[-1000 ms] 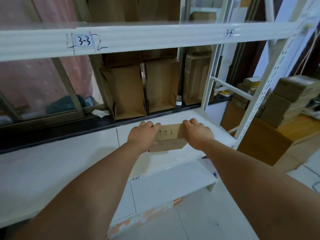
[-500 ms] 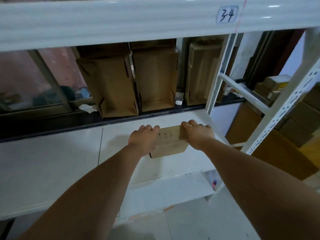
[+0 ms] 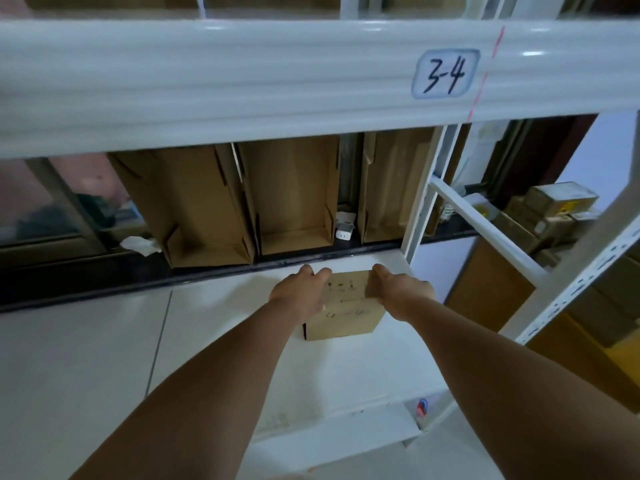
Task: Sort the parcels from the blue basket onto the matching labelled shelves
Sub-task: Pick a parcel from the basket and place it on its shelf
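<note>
Gripping the small brown cardboard parcel (image 3: pixel 346 322) by its ends with curled fingers, the left hand (image 3: pixel 299 293) and right hand (image 3: pixel 398 293) hold it on the white shelf board (image 3: pixel 214 327) near its back edge, where overpushing could drop it behind.

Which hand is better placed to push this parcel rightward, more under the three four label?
Probably the left hand: it grips the parcel on its left side, so it can push toward the 3-4 label. The right hand holds the right side.
</note>
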Available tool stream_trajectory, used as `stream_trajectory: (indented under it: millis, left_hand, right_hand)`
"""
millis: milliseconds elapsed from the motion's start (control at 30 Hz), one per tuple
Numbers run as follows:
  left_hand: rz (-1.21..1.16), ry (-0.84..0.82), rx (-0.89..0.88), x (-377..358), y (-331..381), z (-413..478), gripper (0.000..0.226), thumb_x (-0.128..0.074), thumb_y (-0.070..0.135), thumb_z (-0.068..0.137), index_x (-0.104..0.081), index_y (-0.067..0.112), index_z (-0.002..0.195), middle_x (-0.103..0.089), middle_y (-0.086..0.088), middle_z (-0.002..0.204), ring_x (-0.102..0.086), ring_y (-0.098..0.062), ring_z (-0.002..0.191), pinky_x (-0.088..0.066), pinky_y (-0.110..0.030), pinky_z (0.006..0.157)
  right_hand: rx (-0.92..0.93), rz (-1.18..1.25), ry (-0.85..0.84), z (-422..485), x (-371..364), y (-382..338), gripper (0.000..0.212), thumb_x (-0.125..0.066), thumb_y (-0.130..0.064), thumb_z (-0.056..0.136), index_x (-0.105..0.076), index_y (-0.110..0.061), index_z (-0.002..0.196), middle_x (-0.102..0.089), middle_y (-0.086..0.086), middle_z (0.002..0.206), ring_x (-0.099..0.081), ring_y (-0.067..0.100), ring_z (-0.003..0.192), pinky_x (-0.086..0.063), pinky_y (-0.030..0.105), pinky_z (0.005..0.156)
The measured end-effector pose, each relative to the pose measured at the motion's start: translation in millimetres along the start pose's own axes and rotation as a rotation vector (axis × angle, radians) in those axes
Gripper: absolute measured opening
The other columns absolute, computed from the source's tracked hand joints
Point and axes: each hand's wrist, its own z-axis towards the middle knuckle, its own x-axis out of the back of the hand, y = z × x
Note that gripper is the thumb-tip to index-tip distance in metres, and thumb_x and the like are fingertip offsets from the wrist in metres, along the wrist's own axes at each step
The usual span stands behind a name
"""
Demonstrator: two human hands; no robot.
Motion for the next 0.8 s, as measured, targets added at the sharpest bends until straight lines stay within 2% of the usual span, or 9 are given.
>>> stream_trajectory:
  millis: [167, 267, 367, 467, 567, 667, 733, 800]
  left_hand:
    - [-0.05, 0.035, 0.11, 9.3, 21.9, 43.0, 0.061, -0.058, 0.019, 0.091, -0.027, 0.025, 0.144, -0.038, -0.01, 0.137, -0.049, -0.032, 0.118, -0.048, -0.043, 0.091]
    - [-0.055, 0.06, 0.176, 11.8, 35.0, 66.8, 0.054, -0.051, 0.013, 0.092, -0.031, 0.022, 0.142, -0.041, -0.01, 0.136, -0.05, -0.032, 0.115, -0.049, -0.043, 0.09]
    - [-0.091, 0.114, 0.221, 9.4, 41.1, 89.0, 0.057, -0.048, 0.009, 0.092, -0.031, 0.021, 0.145, -0.038, -0.008, 0.142, -0.047, -0.031, 0.12, -0.048, -0.043, 0.095]
    - [-0.189, 0.14, 0.252, 4.8, 47.7, 103.7, 0.057, -0.049, 0.007, 0.092, -0.031, 0.019, 0.146, -0.025, -0.005, 0.152, -0.049, -0.026, 0.122, -0.046, -0.038, 0.099]
    - [-0.204, 0.099, 0.258, -1.3, 57.2, 108.1, 0.072, -0.056, 0.007, 0.088, -0.02, 0.019, 0.15, -0.008, -0.002, 0.157, -0.048, -0.026, 0.123, -0.048, -0.036, 0.097]
    - [-0.14, 0.158, 0.275, -4.3, 63.9, 109.7, 0.068, -0.059, 0.012, 0.085, -0.029, 0.021, 0.145, -0.016, -0.001, 0.152, -0.044, -0.027, 0.119, -0.05, -0.038, 0.091]
    - [-0.119, 0.189, 0.271, -3.1, 68.0, 109.1, 0.061, -0.058, 0.012, 0.083, -0.036, 0.02, 0.14, -0.025, -0.002, 0.147, -0.043, -0.026, 0.117, -0.05, -0.039, 0.09]
    - [-0.162, 0.171, 0.259, -3.1, 71.2, 108.2, 0.059, -0.056, 0.008, 0.084, -0.038, 0.017, 0.139, -0.028, -0.003, 0.146, -0.043, -0.026, 0.122, -0.049, -0.039, 0.093]
  right_hand:
    - [0.031, -0.006, 0.038, 46.1, 19.0, 25.9, 0.073, -0.043, -0.009, 0.094, -0.004, -0.032, 0.152, -0.055, 0.011, 0.13, -0.058, 0.03, 0.111, -0.046, 0.038, 0.085]
    - [0.063, 0.042, 0.0, 76.8, 23.5, 41.3, 0.072, -0.046, -0.012, 0.095, -0.007, -0.035, 0.151, -0.056, 0.012, 0.126, -0.059, 0.03, 0.109, -0.049, 0.039, 0.083]
    - [0.091, 0.127, -0.029, 99.1, 29.3, 55.7, 0.07, -0.043, -0.011, 0.094, -0.009, -0.035, 0.15, -0.056, 0.014, 0.125, -0.057, 0.033, 0.111, -0.048, 0.04, 0.082]
    - [0.098, 0.211, -0.035, 116.4, 31.0, 68.9, 0.068, -0.04, -0.01, 0.095, -0.009, -0.034, 0.151, -0.055, 0.014, 0.125, -0.057, 0.032, 0.109, -0.047, 0.037, 0.08]
    - [0.112, 0.262, -0.06, 127.5, 24.3, 76.5, 0.069, -0.041, -0.014, 0.097, -0.004, -0.034, 0.152, -0.047, 0.016, 0.136, -0.052, 0.034, 0.118, -0.049, 0.043, 0.094]
    - [0.175, 0.227, 0.059, 130.6, 22.6, 81.8, 0.064, -0.04, -0.013, 0.098, -0.014, -0.036, 0.151, -0.021, 0.012, 0.154, -0.031, 0.035, 0.136, -0.036, 0.047, 0.107]
    - [0.261, 0.187, 0.145, 130.6, 25.5, 83.1, 0.062, -0.039, -0.007, 0.096, -0.024, -0.034, 0.149, -0.017, 0.008, 0.157, -0.027, 0.033, 0.138, -0.035, 0.046, 0.109]
    - [0.329, 0.154, 0.103, 131.8, 27.8, 81.5, 0.064, -0.039, -0.002, 0.093, -0.027, -0.031, 0.148, -0.019, 0.006, 0.156, -0.031, 0.032, 0.134, -0.041, 0.046, 0.105]
